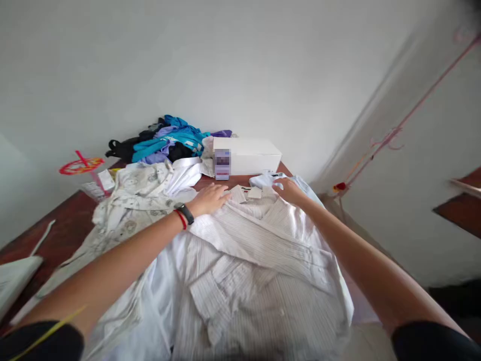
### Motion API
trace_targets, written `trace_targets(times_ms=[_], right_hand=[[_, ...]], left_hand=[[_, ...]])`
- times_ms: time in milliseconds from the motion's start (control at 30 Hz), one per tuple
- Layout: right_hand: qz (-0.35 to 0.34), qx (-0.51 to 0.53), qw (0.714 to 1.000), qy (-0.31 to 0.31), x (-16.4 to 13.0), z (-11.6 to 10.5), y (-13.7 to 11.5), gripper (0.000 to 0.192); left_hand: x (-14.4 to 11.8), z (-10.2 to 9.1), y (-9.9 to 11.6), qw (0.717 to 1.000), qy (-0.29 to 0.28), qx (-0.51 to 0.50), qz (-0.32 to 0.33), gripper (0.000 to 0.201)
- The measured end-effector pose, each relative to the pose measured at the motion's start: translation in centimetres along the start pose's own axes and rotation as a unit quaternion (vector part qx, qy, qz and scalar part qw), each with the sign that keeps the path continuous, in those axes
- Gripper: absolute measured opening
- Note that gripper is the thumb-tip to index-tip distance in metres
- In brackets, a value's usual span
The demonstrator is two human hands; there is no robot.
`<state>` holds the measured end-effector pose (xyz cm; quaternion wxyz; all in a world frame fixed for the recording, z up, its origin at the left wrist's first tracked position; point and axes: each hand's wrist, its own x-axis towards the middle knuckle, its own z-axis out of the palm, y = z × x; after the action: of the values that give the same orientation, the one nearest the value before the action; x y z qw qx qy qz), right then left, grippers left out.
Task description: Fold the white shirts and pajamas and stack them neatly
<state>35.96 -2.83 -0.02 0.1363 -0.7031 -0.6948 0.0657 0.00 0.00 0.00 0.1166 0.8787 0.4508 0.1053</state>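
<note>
A light, finely striped long-sleeved shirt point(244, 235) lies spread before me, its collar point(254, 192) at the far end. Its sleeves are folded across the front. My left hand point(210, 198) rests on the shirt's left shoulder, fingers stretched out toward the collar. On the opposite shoulder is my right hand point(290, 191), fingers apart and slightly bent beside the collar. Neither hand visibly grips the cloth. Under and beside the shirt are other white garments point(158, 281), and a pale blue garment point(263, 179) shows behind my right hand.
A white box point(248, 153) stands against the wall, with a small purple box point(222, 168) before it. Left of these is a heap of blue, black and purple clothes point(169, 140). A patterned white garment point(135, 200) and a red-yellow fan-like thing point(81, 165) are at left.
</note>
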Motion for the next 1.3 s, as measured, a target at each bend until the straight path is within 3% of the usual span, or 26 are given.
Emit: trace_targets(times_ms=[100,200,333,433,600,667,767,933,1000,1100,1300], right_hand=[[-0.002,0.006,0.999,-0.043,1.8,0.2,-0.6,0.031],[-0.014,0.010,0.998,-0.068,2.5,-0.2,-1.0,0.032],[-0.038,0.019,0.994,-0.096,2.3,-1.5,-1.6,0.050],[-0.070,0.025,0.985,-0.158,2.4,-2.5,-2.3,0.063],[-0.141,0.024,0.957,-0.254,3.4,-2.9,-3.3,0.057],[-0.169,0.031,0.958,-0.229,3.7,-2.8,-3.5,0.053],[-0.180,0.057,0.974,-0.122,3.8,-2.7,-3.2,0.047],[-0.086,0.042,0.995,0.029,3.7,-2.4,-1.6,0.041],[-0.059,-0.005,0.997,0.053,3.9,-1.7,-1.1,0.037],[-0.044,-0.058,0.996,0.057,4.0,0.1,-0.8,0.030],[-0.012,-0.072,0.997,0.039,3.7,3.4,-0.7,0.030]], left_hand=[[2.8,-0.8,-0.4,1.000,-0.016,0.009,-0.008,0.053],[4.3,-1.2,-0.9,0.999,-0.035,0.012,0.005,0.049],[4.6,-1.5,-1.5,0.998,-0.064,0.000,0.014,0.042],[4.7,-2.3,-1.8,0.995,-0.101,-0.021,-0.002,0.041],[4.7,-4.3,-2.0,0.979,-0.184,-0.060,-0.067,0.043],[4.6,-4.7,-2.2,0.979,-0.181,-0.059,-0.067,0.041],[4.5,-4.6,-2.6,0.985,-0.149,-0.071,-0.045,0.031],[5.0,-3.7,-2.5,0.996,-0.009,-0.081,-0.045,0.025],[5.2,-3.0,-2.1,0.994,0.049,-0.074,-0.056,0.026],[5.2,-1.3,-1.6,0.991,0.094,-0.056,-0.071,0.023],[4.6,0.9,-2.7,0.993,0.081,-0.027,-0.083,0.021]])
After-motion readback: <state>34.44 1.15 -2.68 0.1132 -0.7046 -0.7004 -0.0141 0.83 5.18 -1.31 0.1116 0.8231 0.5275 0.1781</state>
